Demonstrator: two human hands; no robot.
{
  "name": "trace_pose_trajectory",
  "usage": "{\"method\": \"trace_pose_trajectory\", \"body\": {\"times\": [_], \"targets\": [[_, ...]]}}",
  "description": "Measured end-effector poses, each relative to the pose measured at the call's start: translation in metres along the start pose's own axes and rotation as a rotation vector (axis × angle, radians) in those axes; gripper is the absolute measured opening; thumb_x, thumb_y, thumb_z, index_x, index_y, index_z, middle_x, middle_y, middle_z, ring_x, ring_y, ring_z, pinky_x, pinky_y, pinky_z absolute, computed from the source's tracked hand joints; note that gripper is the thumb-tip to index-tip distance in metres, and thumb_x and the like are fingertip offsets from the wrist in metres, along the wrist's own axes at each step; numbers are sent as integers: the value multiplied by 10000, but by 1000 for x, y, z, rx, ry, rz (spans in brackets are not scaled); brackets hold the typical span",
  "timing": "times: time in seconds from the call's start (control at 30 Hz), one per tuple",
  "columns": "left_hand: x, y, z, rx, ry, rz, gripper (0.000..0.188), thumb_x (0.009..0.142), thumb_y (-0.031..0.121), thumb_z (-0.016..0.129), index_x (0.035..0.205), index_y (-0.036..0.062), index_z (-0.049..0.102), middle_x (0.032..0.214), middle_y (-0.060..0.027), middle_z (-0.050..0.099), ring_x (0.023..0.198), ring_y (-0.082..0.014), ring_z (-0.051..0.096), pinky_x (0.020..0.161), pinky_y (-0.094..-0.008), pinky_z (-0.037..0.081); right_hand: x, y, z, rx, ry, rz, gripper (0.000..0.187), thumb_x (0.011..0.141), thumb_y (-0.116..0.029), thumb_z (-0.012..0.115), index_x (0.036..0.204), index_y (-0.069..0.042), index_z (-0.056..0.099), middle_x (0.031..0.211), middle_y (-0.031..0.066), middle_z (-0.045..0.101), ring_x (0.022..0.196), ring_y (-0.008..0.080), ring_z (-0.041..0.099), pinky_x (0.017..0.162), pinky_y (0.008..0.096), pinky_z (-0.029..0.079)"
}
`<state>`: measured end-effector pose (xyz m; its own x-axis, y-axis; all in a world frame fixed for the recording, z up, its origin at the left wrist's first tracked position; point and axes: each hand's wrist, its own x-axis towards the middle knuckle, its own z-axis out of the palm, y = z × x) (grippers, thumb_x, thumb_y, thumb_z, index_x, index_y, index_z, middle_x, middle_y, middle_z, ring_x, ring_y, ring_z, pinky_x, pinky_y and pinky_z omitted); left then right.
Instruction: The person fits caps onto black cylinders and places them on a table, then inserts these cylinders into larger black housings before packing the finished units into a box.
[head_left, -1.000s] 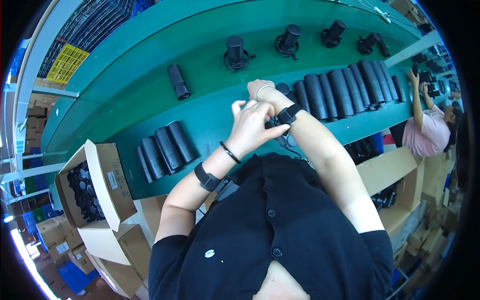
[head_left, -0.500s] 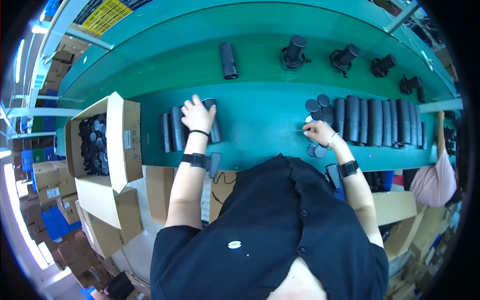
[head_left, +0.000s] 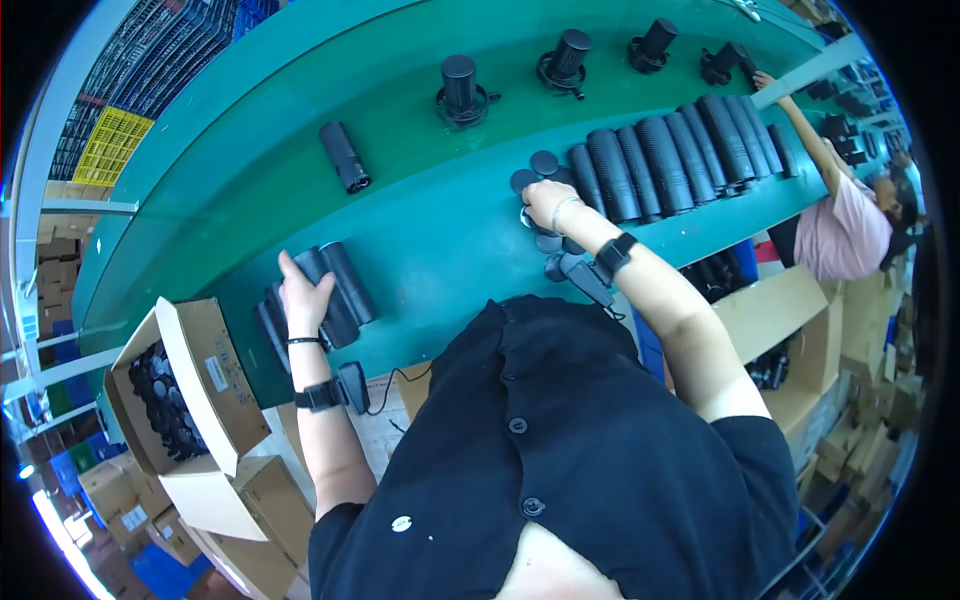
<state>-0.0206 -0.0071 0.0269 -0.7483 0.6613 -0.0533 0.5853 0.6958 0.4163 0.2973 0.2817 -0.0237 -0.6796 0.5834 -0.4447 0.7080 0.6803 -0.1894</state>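
Observation:
My left hand (head_left: 303, 300) lies over a short row of black ribbed cylinders at the left, its thumb and fingers spread apart. Right of its thumb leans the end black cylinder (head_left: 349, 282). My right hand (head_left: 548, 204) is closed, fingertips pinched at a round disc with a pale rim (head_left: 525, 218); the fingers partly cover it. More flat dark discs (head_left: 544, 162) lie around that hand. Just beyond it to the right, a long row of black ribbed cylinders (head_left: 658, 160) stands side by side on the green bench (head_left: 440, 250).
One black cylinder (head_left: 345, 157) lies at the back of the bench. Several black cylinders on round bases, such as this one (head_left: 460, 90), line the far side. An open carton (head_left: 215, 365) of dark discs stands at the left. A co-worker in pink (head_left: 845, 230) reaches in at the right.
The view has swung, so the bench appears tilted. My left hand has settled lower onto the cylinders; my right hand has moved down among the discs. The co-worker's arm has come into view.

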Motion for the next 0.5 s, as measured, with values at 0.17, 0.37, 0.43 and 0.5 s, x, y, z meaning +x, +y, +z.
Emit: {"method": "trace_pose_trajectory", "body": {"times": [0.17, 0.37, 0.43, 0.5], "targets": [[-19, 109, 35, -220, -418, 241, 914, 720, 284, 752, 1389, -45, 223, 1171, -304, 543, 1047, -386, 588, 876, -393, 476, 10, -37, -32, -221, -159, -15, 289, 810, -70, 615, 1092, -78, 676, 1134, 137, 653, 1060, 274, 632, 834, 364, 530], [-6, 113, 136, 204, -508, 155, 1013, 672, 287, 752, 1430, -5, 147, 1119, -273, 567, 1087, -404, 530, 928, -410, 451, 30, -62, -51, -244, -226, -55, 324, 785, -82, 647, 1109, -76, 660, 1162, 143, 639, 1065, 281, 628, 828, 367, 530], [-14, 120, 137, 217, -362, 158, 883, 707, 278, 755, 1402, 23, 276, 1100, -231, 561, 1128, -390, 496, 902, -433, 459, 34, -57, -51, -223, -208, -24, 334, 780, -79, 653, 1114, -77, 659, 1165, 141, 638, 1067, 284, 626, 827, 369, 531], [-23, 143, 117, 115, -207, 339, 750, 727, 275, 749, 1330, 26, 380, 1061, -201, 571, 1090, -367, 522, 874, -423, 470, 41, -53, -48, -196, -187, -1, 343, 776, -77, 659, 1119, -77, 659, 1168, 138, 638, 1069, 286, 625, 826, 371, 531]]}}
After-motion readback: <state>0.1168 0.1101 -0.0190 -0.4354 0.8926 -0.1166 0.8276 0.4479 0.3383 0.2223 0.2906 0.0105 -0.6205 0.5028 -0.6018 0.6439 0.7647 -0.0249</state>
